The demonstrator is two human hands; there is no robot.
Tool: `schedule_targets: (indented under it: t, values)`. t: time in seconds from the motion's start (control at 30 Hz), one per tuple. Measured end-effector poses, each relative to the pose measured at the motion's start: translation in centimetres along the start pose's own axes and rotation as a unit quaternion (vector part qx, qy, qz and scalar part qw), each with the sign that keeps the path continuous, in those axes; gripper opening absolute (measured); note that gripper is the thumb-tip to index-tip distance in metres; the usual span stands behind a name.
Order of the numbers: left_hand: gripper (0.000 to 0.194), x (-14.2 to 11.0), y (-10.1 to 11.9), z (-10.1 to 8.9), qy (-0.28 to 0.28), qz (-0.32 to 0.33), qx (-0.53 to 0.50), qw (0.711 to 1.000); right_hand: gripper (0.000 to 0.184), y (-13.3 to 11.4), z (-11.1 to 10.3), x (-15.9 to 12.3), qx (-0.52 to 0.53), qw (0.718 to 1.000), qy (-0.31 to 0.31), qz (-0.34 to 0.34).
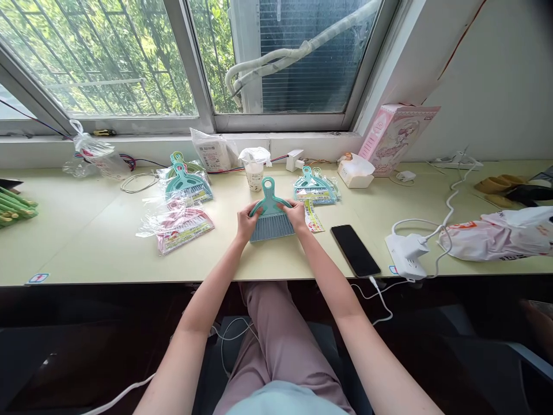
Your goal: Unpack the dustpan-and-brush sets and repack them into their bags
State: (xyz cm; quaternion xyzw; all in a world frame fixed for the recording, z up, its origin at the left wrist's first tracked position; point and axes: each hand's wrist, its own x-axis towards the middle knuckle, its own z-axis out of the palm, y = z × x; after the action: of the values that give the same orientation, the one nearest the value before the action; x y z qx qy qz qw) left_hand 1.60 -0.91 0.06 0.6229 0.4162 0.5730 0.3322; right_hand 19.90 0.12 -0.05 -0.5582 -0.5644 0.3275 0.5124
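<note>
A teal hand brush (270, 203) with grey bristles is held upright in front of me, its bristles pointing down just over the table. My left hand (247, 221) grips its left end and my right hand (296, 214) its right end; both have the fingers closed. Whether a dustpan sits behind the brush, I cannot tell. Beside my right hand lies a printed yellow-green card (313, 216). Wrapped teal brush sets (317, 185) lie behind it, and more teal sets (185, 181) are to the left. Nearer on the left is a pink set in clear plastic (185, 227).
A phone (355, 250) and a white power strip (406, 256) with cables lie at the right front. A covered cup (254, 170), a tissue pack (356, 170) and a pink box (395, 138) stand at the back. The table edge (129, 284) runs before my lap.
</note>
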Motion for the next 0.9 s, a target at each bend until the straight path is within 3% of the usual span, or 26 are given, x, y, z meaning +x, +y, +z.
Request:
schedule_targets:
  t: [0.17, 0.27, 0.37, 0.43, 0.53, 0.63, 0.7, 0.8, 0.9]
  values:
    - [0.049, 0.8, -0.6, -0.6, -0.061, -0.024, -0.003, 0.998, 0.040, -0.3, 0.0, 0.0, 0.021, 0.999, 0.039, 0.001]
    - [0.050, 1.2, -1.4, -1.3, -0.106, -0.075, -0.038, 0.991, 0.047, -0.8, -1.5, 0.2, 0.030, 0.997, 0.068, 0.009]
    - [0.047, 1.5, -2.3, -2.1, -0.051, -0.106, -0.080, 0.990, 0.049, -0.8, -4.5, 0.2, -0.086, 0.981, 0.155, 0.079]
    - [0.046, 1.7, -2.7, -2.4, 0.027, -0.107, -0.107, 0.988, 0.038, -0.4, -6.4, 0.1, -0.237, 0.941, 0.203, 0.131]
    - [0.043, 1.9, -3.1, -2.6, 0.109, -0.106, -0.151, 0.977, 0.034, 0.7, -7.8, -0.1, -0.379, 0.896, 0.146, 0.180]
    - [0.040, 2.0, -3.3, -2.5, 0.141, -0.109, -0.183, 0.967, 0.042, 1.6, -7.7, 0.0, -0.390, 0.905, 0.064, 0.154]
    - [0.041, 2.0, -3.2, -2.4, 0.157, -0.106, -0.175, 0.966, 0.042, 2.0, -7.5, 0.3, -0.349, 0.929, 0.015, 0.124]
    - [0.040, 1.8, -3.0, -2.3, 0.169, -0.089, -0.138, 0.972, 0.026, 2.1, -7.3, 0.7, -0.261, 0.955, -0.066, 0.123]
    - [0.038, 1.6, -2.6, -2.0, 0.163, -0.075, -0.109, 0.978, 0.022, 1.5, -6.6, 0.8, -0.083, 0.981, -0.131, 0.116]
